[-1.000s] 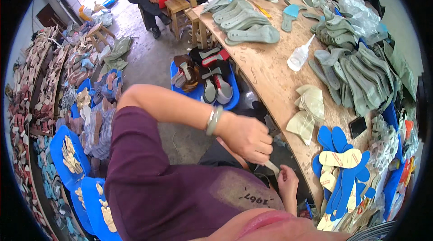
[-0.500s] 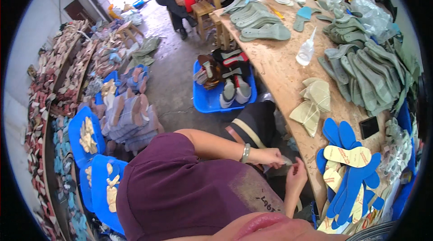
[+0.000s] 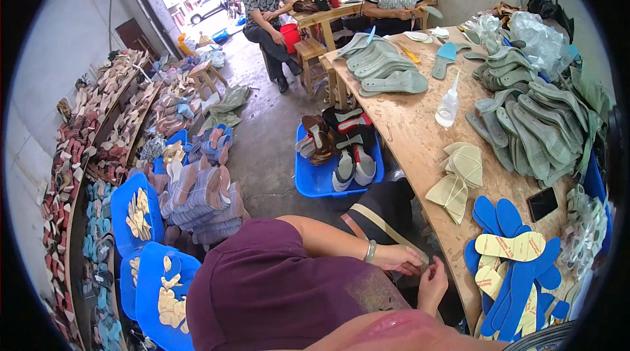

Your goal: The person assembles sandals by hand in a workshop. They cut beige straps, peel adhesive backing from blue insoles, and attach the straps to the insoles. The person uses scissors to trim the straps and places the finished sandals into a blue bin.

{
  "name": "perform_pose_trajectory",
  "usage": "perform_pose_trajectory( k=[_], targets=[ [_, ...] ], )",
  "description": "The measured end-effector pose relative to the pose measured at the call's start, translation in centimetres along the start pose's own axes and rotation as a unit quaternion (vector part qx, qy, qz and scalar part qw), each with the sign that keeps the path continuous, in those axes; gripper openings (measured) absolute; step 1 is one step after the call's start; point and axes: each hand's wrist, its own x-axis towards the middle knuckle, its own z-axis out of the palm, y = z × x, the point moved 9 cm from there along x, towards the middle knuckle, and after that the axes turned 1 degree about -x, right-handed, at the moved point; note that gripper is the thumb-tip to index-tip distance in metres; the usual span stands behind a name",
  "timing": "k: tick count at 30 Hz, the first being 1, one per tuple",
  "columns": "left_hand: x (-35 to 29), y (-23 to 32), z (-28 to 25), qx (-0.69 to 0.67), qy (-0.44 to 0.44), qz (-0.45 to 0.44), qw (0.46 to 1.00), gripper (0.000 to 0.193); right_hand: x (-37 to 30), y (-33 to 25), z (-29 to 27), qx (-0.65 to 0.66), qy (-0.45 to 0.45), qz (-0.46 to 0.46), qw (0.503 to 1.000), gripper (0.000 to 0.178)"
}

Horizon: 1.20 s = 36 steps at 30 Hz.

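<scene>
In front of my lap, beside the table's near edge, my left hand (image 3: pixel 403 259) is closed, with a bracelet at its wrist. Its fingertips pinch together around something small and pale. My right hand (image 3: pixel 432 284) is close by on the right, thumb and fingers bent together near the same spot. What lies between the fingers is too small to make out. Cream and pink strips (image 3: pixel 379 225) lie across my dark-clad leg next to the left wrist. On the table (image 3: pixel 453 236) nearest my hands are blue insoles (image 3: pixel 518 285), cream insoles (image 3: pixel 510 246) and cream cup-shaped pieces (image 3: pixel 454 183).
Grey soles (image 3: pixel 525 124) are piled along the table's far side, near a squeeze bottle (image 3: pixel 447 108) and a phone (image 3: pixel 542 204). A blue basin (image 3: pixel 308 180) of shoes stands on the floor. Shelves at left hold shoe parts. Two people (image 3: pixel 266 16) sit at the back.
The view has tilted up, so the surroundings sit lower and the two people show more fully. My hands stay close together, fingers still bent, slightly shifted.
</scene>
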Motion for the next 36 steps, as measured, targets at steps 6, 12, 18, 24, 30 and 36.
perform_pose_trajectory(
  k=[6,12,18,24,30,36],
  targets=[
    [-0.3,-0.2,-0.8,0.006,0.031,0.02,0.999,0.009,-0.1,-1.8,0.9,-0.095,-0.004,-0.044,0.994,0.033],
    [-0.8,0.1,-0.5,0.005,0.023,0.009,1.0,0.015,0.1,-1.3,1.6,-0.09,0.001,-0.045,0.995,0.029],
    [0.1,0.2,-1.6,0.017,0.03,0.014,0.999,0.015,0.5,-1.1,1.8,-0.091,0.008,-0.021,0.996,0.026],
    [1.0,-0.6,-2.3,0.01,0.031,0.008,0.999,0.017,0.6,0.6,2.3,-0.097,0.008,0.056,0.994,0.028],
    [0.5,-0.7,-3.0,-0.004,0.047,0.008,0.999,0.017,0.8,1.3,2.0,-0.033,-0.016,0.11,0.993,0.028],
    [0.8,-0.9,-2.0,-0.069,-0.006,-0.006,0.998,0.022,0.2,1.6,3.0,0.126,-0.029,0.136,0.982,0.026]
  ],
)
